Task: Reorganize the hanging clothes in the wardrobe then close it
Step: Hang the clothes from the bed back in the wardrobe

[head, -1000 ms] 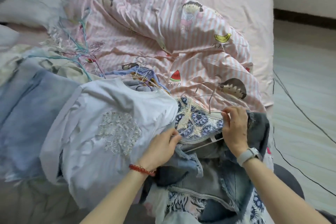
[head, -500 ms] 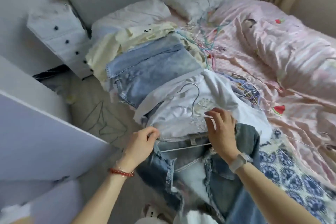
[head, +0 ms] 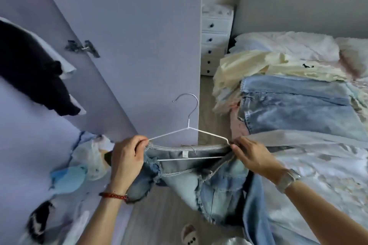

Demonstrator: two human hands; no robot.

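A white wire hanger (head: 188,131) carries a blue denim garment (head: 199,175) and is held up in front of the open lavender wardrobe door (head: 129,45). My left hand (head: 127,157) grips the hanger's left end together with the denim. At the right end, my right hand (head: 249,155) pinches the hanger and the fabric. The hook points up and left. The rest of the denim hangs down toward the floor. A black garment (head: 33,69) shows inside the wardrobe at the left.
The bed (head: 298,45) on the right holds a pile of clothes: light jeans (head: 298,105), cream tops (head: 258,65) and a white garment (head: 318,165). A white drawer unit (head: 216,40) stands behind the door. Loose clothes (head: 79,165) lie in the wardrobe's lower left.
I have turned left from the bed toward the wardrobe. Both hands lifted the hanger with the denim garment off the pile and now hold it by its two ends.
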